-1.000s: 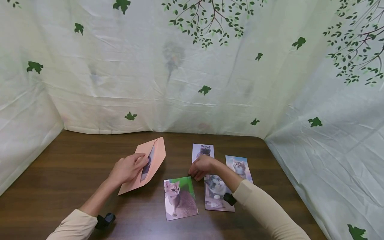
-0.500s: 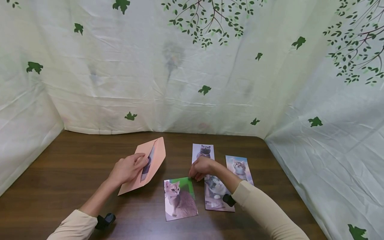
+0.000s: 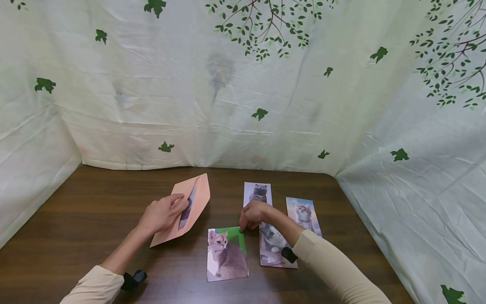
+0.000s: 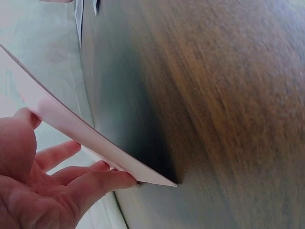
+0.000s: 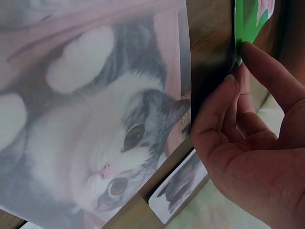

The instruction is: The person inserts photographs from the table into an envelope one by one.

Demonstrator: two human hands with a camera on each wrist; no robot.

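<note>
My left hand (image 3: 161,215) grips a pink envelope (image 3: 201,200) at its left side, holding it tilted up from the table. A cat picture card (image 3: 186,215) shows inside the envelope's opening. In the left wrist view the thumb and fingers clasp the envelope (image 4: 90,138) near its edge. With thumb and fingertips, my right hand (image 3: 254,214) pinches the top right corner of a photo card of a cat on a green background (image 3: 228,255). The right wrist view shows the thumb on that green corner (image 5: 245,36) and fingers behind it.
A white-and-grey cat card (image 3: 273,247) lies beneath my right forearm. Behind the right hand is a grey cat card (image 3: 260,192), and a kitten card with blue sky (image 3: 303,213) lies further right. A leaf-print curtain (image 3: 228,105) surrounds the brown table (image 3: 102,202).
The right hand has shifted slightly toward me, now pinching the green-background card's corner; that card has turned a little and straightened. The left hand and envelope stay as they were.
</note>
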